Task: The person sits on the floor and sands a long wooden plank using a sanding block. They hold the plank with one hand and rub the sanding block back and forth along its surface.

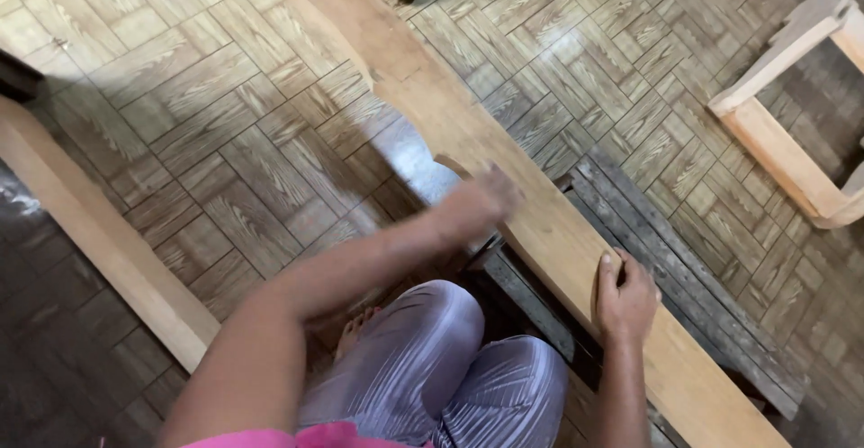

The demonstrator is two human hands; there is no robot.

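Long pale wooden board with scalloped edge (504,169) lies diagonal across grey slatted pallet (684,268) on floor; right hand (625,300) fingers clamped on its near edge; left hand (477,203) blurred, fingers' state unclear; risk: board slides, splinters, pinches

Left hand (481,201) is motion-blurred; fingers cannot be told, nor anything held. Shaped wooden plank (504,169) is cut off at far and near-right edges. Wooden frame (792,133) is cropped at right. Second plank (99,232) is cropped at left. Right hand (625,300) fingertips are hidden behind the plank's edge.
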